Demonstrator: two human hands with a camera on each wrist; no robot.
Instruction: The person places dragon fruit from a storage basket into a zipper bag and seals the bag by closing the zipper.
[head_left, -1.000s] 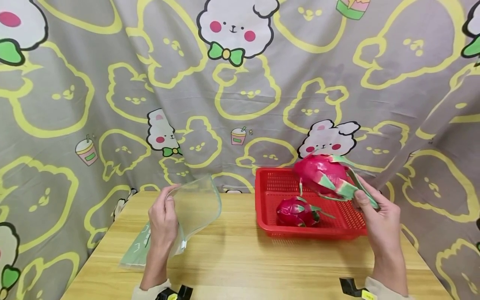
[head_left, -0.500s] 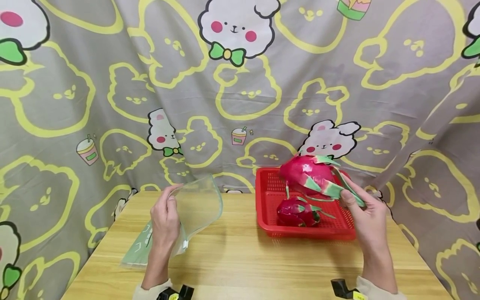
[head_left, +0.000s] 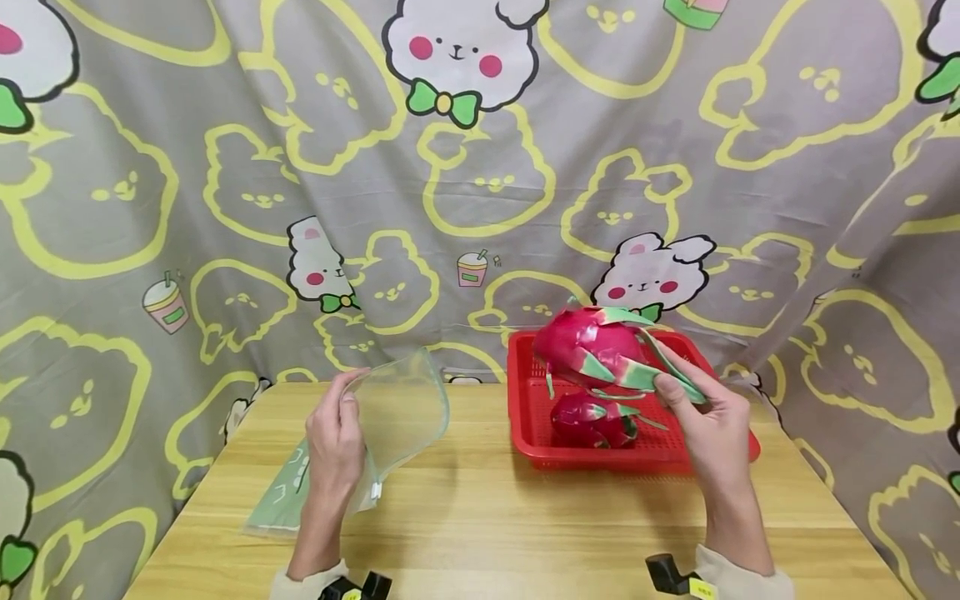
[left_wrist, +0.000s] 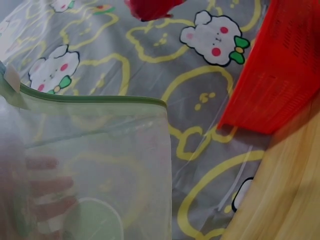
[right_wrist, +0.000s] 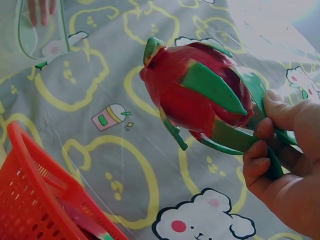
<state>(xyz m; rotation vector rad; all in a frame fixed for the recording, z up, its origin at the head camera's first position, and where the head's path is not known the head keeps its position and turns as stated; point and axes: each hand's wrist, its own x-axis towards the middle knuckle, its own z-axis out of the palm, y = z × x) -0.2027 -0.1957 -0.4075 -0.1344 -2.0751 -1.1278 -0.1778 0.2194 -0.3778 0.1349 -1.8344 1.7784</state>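
My right hand [head_left: 708, 421] pinches the green leafy end of a pink dragon fruit [head_left: 592, 346], holding it in the air over the red basket [head_left: 525, 446]. The right wrist view shows the thumb and fingers around the leaves of this dragon fruit [right_wrist: 200, 90]. A second dragon fruit [head_left: 588, 421] lies inside the basket. To the left, my left hand [head_left: 336, 442] grips a translucent zip bag [head_left: 405, 408] with a green-edged top and a white slider. Through the bag [left_wrist: 125, 145], blurred fingers show in the left wrist view.
A wooden table [head_left: 495, 533] carries the basket at its back right. Behind it hangs a grey curtain [head_left: 495, 217] with yellow outlines and rabbit faces. The bag's green printed lower part [head_left: 281, 500] hangs near the table's left side.
My right hand has moved left with the dragon fruit, from the basket's right side to above its middle. The left hand still holds the bag in nearly the same place.
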